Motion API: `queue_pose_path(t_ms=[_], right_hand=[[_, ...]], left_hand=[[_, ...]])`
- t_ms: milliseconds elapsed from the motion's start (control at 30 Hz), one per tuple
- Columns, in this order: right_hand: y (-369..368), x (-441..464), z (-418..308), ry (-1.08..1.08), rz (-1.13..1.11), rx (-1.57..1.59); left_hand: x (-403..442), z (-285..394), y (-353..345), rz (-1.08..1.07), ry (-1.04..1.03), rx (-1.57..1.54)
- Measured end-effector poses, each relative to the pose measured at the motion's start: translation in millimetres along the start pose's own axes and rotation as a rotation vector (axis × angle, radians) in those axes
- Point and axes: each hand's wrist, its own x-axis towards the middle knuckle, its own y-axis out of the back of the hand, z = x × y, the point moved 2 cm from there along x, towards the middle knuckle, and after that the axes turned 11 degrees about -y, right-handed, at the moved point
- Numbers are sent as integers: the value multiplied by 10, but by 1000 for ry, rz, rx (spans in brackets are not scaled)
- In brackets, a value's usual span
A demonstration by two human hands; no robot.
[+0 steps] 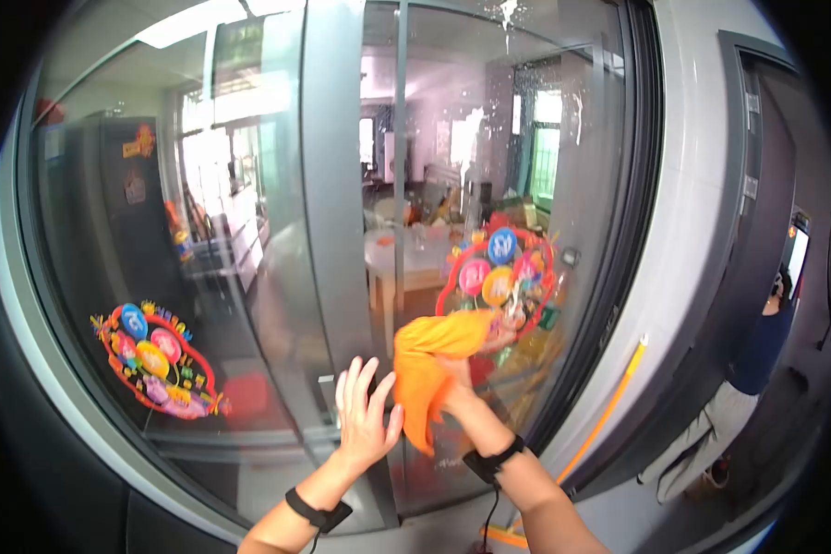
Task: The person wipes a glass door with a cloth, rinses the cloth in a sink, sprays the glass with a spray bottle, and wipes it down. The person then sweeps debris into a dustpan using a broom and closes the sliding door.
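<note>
An orange cloth (443, 337) is bunched in my right hand (458, 373), against or very close to the right glass panel (434, 55). One end of the cloth hangs below my fingers, which it mostly hides. Beside it on the left is my left hand (365, 411), fingers spread and holding nothing, in front of the grey door frame (332, 231). Whether its fingertips touch the frame I cannot tell. Just above the cloth, a colourful round sticker (499, 277) is on the glass. White splashes (471, 129) mark the upper part of that panel.
A second sticker (157, 360) is on the left glass panel. To the right, a yellow pole (609, 415) leans by the wall. Farther right, a person (748, 369) is by a dark doorway. Through the glass a table (415, 249) shows.
</note>
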Motion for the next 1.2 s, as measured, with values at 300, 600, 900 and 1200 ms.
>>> queue_pose_path(t_ms=[300,600,900,1200], right_hand=[[2267,2959,-1107,509,730,-155],[2205,3074,-1517,838,797,-491],[648,1223,-401,1225,31,-465],[3673,4350,-1761,799,1205,-500]], left_hand=[[462,-100,-544,-116,-135,494],[1233,-119,-330,128,-59,580],[494,-307,-267,-32,29,471],[445,-468,-272,-96,9,554]])
